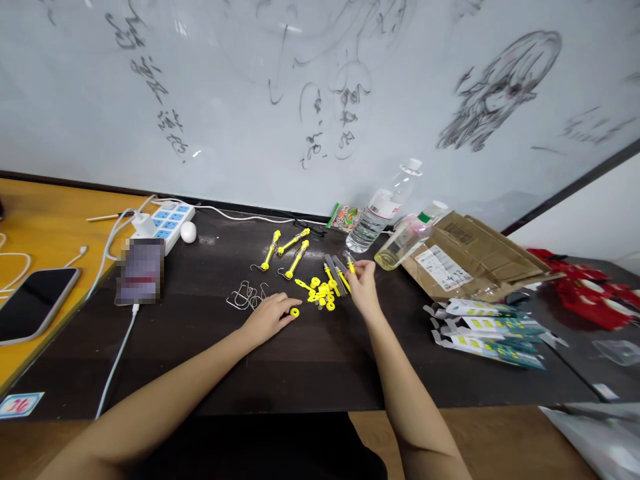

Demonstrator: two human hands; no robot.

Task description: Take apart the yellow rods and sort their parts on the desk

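My left hand (270, 318) lies low over the dark table, thumb and index finger apart at a small yellow ring (295, 312); whether they touch it I cannot tell. My right hand (364, 288) grips a slim yellow rod with a clear tube end (351, 265). Beside that hand lie more yellow rods with clear tubes (331, 279). A pile of yellow rings and small parts (321, 291) sits between my hands. Bent metal wire hooks (243, 295) lie just left of my left hand. Farther back are three yellow-ended tube pieces with hooks (297, 260).
A water bottle (373, 217) and a bottle of yellowish liquid (407, 237) stand behind my right hand. Rightward are a cardboard box (465, 247), flattened small boxes (493, 333) and red items (590, 293). A power strip (173, 223), white cables and phones (37, 303) occupy the left.
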